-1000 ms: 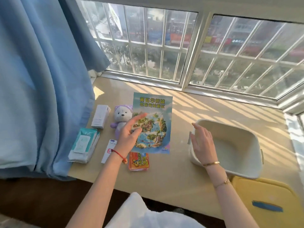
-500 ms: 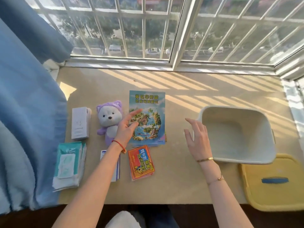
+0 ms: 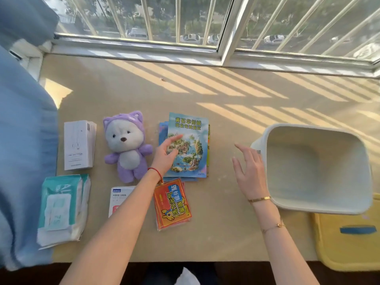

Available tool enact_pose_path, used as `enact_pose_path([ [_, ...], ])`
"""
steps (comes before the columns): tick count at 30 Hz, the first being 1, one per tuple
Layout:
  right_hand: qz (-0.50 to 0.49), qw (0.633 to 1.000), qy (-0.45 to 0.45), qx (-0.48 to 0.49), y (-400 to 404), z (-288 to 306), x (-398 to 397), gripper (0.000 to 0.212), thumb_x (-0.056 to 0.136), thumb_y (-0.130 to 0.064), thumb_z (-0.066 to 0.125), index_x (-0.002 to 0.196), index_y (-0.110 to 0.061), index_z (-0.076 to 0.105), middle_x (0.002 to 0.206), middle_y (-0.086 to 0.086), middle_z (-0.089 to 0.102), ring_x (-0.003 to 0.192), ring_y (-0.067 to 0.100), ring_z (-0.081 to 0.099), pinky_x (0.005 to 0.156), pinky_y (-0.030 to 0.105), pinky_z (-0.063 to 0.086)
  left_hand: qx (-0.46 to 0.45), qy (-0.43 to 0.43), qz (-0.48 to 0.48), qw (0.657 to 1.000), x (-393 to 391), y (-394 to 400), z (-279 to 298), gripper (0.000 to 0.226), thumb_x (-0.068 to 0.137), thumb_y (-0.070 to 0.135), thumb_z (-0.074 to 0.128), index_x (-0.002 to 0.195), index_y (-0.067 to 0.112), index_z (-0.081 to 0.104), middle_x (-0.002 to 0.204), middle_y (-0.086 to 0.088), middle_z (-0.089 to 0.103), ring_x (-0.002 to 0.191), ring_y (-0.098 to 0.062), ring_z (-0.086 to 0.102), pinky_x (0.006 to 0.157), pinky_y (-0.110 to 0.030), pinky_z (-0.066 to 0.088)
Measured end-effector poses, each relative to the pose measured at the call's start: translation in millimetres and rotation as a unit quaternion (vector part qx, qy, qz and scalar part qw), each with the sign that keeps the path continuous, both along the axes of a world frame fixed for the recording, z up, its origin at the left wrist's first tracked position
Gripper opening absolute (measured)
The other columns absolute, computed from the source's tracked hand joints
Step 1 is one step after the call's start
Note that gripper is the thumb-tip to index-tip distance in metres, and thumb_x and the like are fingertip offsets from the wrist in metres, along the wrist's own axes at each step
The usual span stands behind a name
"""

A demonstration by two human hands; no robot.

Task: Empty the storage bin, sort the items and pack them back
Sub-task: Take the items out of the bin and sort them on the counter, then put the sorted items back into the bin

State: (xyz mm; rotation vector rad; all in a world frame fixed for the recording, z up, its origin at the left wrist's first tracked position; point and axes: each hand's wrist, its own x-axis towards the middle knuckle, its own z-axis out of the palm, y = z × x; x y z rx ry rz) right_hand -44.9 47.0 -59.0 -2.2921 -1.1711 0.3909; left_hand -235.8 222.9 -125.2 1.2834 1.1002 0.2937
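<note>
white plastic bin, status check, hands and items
Left hand open, fingers on the blue map brochure. Right hand open beside the empty white plastic bin. Nothing blocking the bin.

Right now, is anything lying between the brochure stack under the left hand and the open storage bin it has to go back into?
Nothing visible lies on the table between the brochure stack and the storage bin. Only the open right hand hovers in that gap, beside the bin's near wall. The left hand rests on the stack.

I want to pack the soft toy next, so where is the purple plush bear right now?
In the head view, the purple plush bear lies face up, left of centre, between the white cardboard box and the stack of colourful brochures.
</note>
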Motion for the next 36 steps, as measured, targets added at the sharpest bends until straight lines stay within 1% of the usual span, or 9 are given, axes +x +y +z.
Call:
enact_pose_path([
  [3,0.002,1.0,0.009,-0.013,-2,-11,0,0.038,0.095,-0.014,0.057,0.133,-0.017,0.053,0.121,0.004,0.057,0.112,0.023,0.05,0.102,0.025,0.033,-0.016,0.022,-0.01,1.0,8,-5,-16,0.058,0.087,-0.006,0.047,0.122,0.037,0.062,0.13,0.02,0.054,0.09,-0.018,0.052,0.084,-0.06,0.05],
  [7,0.011,1.0,0.017,-0.022,1,-22,-2,0.038,0.095,-0.014,0.056,0.133,-0.015,0.053,0.124,0.004,0.057,0.117,0.023,0.049,0.1,0.016,0.028,0.022,0.049,-0.01,0.999,7,-5,-26,0.055,0.086,-0.01,0.046,0.124,0.026,0.062,0.134,0.002,0.055,0.101,-0.004,0.059,0.087,-0.037,0.055],
  [9,0.015,0.999,0.02,-0.027,4,-24,-4,0.038,0.095,-0.013,0.056,0.133,-0.015,0.052,0.124,0.004,0.057,0.117,0.022,0.048,0.099,0.016,0.028,0.045,0.075,-0.019,0.996,2,-2,-29,0.053,0.086,-0.007,0.049,0.124,0.028,0.061,0.133,0.002,0.057,0.093,-0.002,0.06,0.081,-0.028,0.056],
  [11,0.02,0.999,0.016,-0.029,7,-23,-5,0.039,0.095,-0.014,0.056,0.134,-0.015,0.052,0.123,0.004,0.057,0.116,0.022,0.048,0.099,0.018,0.03,0.07,0.105,-0.046,0.991,-3,1,-29,0.049,0.087,0.0,0.053,0.126,0.029,0.058,0.131,0.0,0.058,0.096,-0.013,0.063,0.082,-0.032,0.056],
  [14,0.033,0.999,0.005,-0.027,9,-18,-6,0.039,0.094,-0.014,0.057,0.133,-0.013,0.053,0.121,0.006,0.058,0.114,0.022,0.049,0.099,0.017,0.029,0.129,0.145,-0.079,0.978,-10,0,-20,0.047,0.087,0.005,0.059,0.132,0.018,0.052,0.133,-0.005,0.052,0.119,-0.022,0.052,0.103,-0.044,0.045],
  [17,0.05,0.998,-0.008,-0.034,10,-7,-9,0.039,0.094,-0.015,0.056,0.133,-0.014,0.053,0.12,0.006,0.057,0.112,0.022,0.049,0.097,0.017,0.029,0.202,0.176,-0.077,0.96,-21,-5,3,0.045,0.088,0.005,0.059,0.132,0.014,0.051,0.133,-0.006,0.051,0.122,-0.023,0.049,0.107,-0.035,0.038],
  [22,0.066,0.997,-0.02,-0.016,6,23,-17,0.036,0.093,-0.013,0.057,0.13,-0.013,0.055,0.118,0.008,0.058,0.108,0.024,0.048,0.096,0.024,0.033,0.316,0.22,-0.072,0.92,-54,-16,58,0.039,0.09,0.014,0.059,0.128,0.019,0.056,0.123,-0.003,0.061,0.116,-0.021,0.053,0.099,-0.031,0.038],
  [29,0.098,0.995,-0.029,0.002,-21,70,-41,0.038,0.093,-0.013,0.058,0.131,-0.012,0.054,0.119,0.008,0.057,0.111,0.028,0.049,0.098,0.034,0.039,0.44,0.231,-0.038,0.867,-103,-55,149,0.029,0.088,0.013,0.064,0.117,0.017,0.065,0.109,-0.003,0.066,0.097,-0.022,0.062,0.075,-0.033,0.052],
  [36,0.121,0.991,-0.033,0.034,-61,100,-65,0.039,0.091,-0.01,0.06,0.129,-0.013,0.055,0.116,0.007,0.058,0.107,0.026,0.05,0.096,0.037,0.043,0.472,0.249,-0.018,0.846,-153,-101,193,0.029,0.089,0.011,0.064,0.118,0.01,0.064,0.111,-0.007,0.066,0.097,-0.021,0.06,0.082,-0.027,0.044],
])
